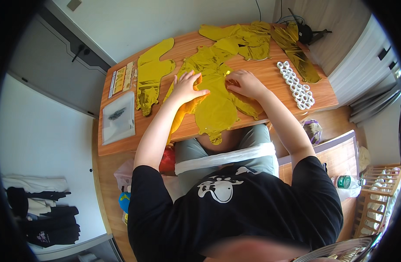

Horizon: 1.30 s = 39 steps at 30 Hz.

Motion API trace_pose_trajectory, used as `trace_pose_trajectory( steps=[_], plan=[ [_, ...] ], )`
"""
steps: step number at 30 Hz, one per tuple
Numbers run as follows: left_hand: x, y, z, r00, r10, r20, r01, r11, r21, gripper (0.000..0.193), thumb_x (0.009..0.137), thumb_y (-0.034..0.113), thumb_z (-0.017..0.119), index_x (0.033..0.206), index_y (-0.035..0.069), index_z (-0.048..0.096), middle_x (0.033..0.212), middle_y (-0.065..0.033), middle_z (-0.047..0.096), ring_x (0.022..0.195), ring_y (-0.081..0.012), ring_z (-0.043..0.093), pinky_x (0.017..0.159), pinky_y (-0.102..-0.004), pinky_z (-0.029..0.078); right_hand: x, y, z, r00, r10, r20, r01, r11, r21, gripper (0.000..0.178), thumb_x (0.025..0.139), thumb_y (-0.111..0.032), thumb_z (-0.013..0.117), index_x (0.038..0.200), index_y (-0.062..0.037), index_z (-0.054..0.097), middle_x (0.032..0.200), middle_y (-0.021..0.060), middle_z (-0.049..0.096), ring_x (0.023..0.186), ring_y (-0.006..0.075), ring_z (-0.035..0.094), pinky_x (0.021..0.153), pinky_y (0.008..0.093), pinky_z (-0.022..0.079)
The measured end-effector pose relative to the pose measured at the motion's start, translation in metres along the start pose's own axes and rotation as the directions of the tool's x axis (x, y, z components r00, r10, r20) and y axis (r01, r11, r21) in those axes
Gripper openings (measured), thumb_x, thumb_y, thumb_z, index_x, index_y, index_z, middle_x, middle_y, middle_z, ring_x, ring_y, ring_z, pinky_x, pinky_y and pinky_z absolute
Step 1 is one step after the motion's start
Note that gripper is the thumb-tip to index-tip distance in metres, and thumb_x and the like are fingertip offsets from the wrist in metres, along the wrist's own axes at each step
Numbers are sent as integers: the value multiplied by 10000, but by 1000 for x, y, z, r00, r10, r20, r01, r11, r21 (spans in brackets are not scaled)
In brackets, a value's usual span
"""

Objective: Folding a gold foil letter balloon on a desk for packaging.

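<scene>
A flat gold foil balloon lies before me on the wooden table, its lower end reaching past the near edge. My left hand rests on its left side with fingers spread and thumb stretched out. Beneath that hand runs an orange strip of foil, hanging toward the near edge. My right hand has its fingers curled in at the balloon's right edge, thumb and fingertips close together on the foil. The exact grip is partly hidden.
More flat gold foil balloons lie left and at the back of the table. A clear plastic bag sits at the left edge. Small white rolls stand in rows at the right. A black device occupies the far right corner.
</scene>
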<state>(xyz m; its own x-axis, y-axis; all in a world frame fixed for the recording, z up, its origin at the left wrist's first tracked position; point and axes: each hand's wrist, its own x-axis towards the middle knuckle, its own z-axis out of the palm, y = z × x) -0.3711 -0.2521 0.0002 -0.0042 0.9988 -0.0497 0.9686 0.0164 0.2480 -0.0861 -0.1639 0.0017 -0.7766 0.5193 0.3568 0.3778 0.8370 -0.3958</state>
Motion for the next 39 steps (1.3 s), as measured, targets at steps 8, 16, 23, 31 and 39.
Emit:
trace_pose_trajectory(
  steps=[8,16,23,31,39],
  plan=[
    [-2,-3,-5,1000,16,-19,-16,1000,25,1009,758,739,740,1568,215,445,1666,-128,339,1563,-288,256,1239,-646,-40,-1,-1,0,1000,-19,-6,19,1000,24,273,884,-225,757,1108,-72,733,1181,103,710,1140,326,626,1001,439,473],
    [-7,-5,-5,991,132,6,-132,991,-37,1001,733,697,793,1548,209,477,1652,-111,367,1562,-274,259,1233,-659,-37,-2,4,0,1000,-12,9,12,999,32,256,893,-231,748,1101,-82,734,1195,93,710,1149,321,622,1009,440,462],
    [8,-22,-4,995,95,-19,-96,995,-30,1088,676,831,727,1542,219,485,1652,-124,363,1558,-290,262,1224,-686,-45,0,0,0,999,-6,34,5,999,35,266,896,-237,747,1114,-85,735,1202,91,709,1156,319,621,1021,439,455],
    [4,-24,2,994,101,-43,-101,995,-7,1124,702,858,681,1575,198,426,1656,-114,357,1544,-305,299,1237,-662,-41,-1,3,1,1000,-4,16,4,999,48,269,894,-235,756,1112,-78,742,1195,106,712,1155,324,626,1024,441,456],
    [-10,-41,0,990,83,-112,-97,988,-122,800,991,678,488,1592,160,381,1650,-123,365,1537,-277,321,1256,-622,-11,0,2,4,1000,-6,0,6,999,43,261,892,-259,741,1098,-98,744,1193,81,712,1172,307,612,1020,439,450]
  ],
)
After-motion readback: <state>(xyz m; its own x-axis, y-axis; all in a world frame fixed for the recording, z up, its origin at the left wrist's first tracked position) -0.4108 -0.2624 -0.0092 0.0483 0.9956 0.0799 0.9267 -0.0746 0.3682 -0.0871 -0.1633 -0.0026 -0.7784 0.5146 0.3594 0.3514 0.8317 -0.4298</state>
